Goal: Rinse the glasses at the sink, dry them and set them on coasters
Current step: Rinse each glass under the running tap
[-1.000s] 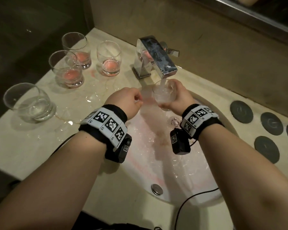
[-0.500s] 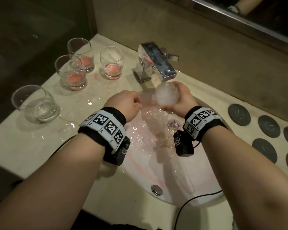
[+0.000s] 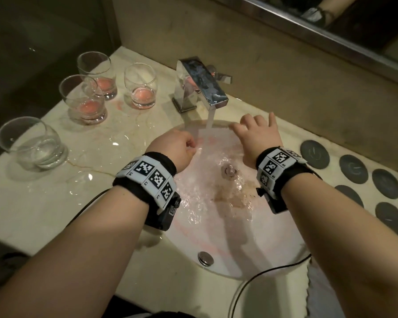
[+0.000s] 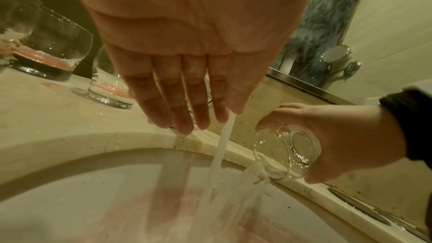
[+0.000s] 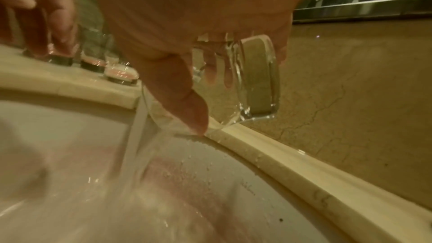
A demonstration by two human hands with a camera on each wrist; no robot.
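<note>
My right hand point(image 3: 257, 134) grips a clear tumbler point(image 4: 285, 152) tipped mouth-down just right of the tap stream point(image 3: 210, 118), and water pours out of it into the sink point(image 3: 228, 255). From the head view the hand hides the glass; the right wrist view shows its thick base point(image 5: 254, 80) behind my thumb. My left hand point(image 3: 172, 148) hovers over the basin left of the stream, fingers point(image 4: 187, 99) hanging fairly straight and holding nothing. Three glasses with pink residue point(image 3: 140, 86) point(image 3: 97, 74) point(image 3: 83, 99) stand on the counter left of the faucet point(image 3: 200, 86).
A glass with clear water point(image 3: 30, 143) sits at the counter's left edge, with puddles point(image 3: 78, 180) between it and the basin. Several dark round coasters point(image 3: 315, 153) lie on the counter at right. A black cable point(image 3: 262, 274) crosses the near rim.
My right hand took the glass out from under the tap, shifted right and tipped it over, so its water pours out. The left hand stayed about where it was.
</note>
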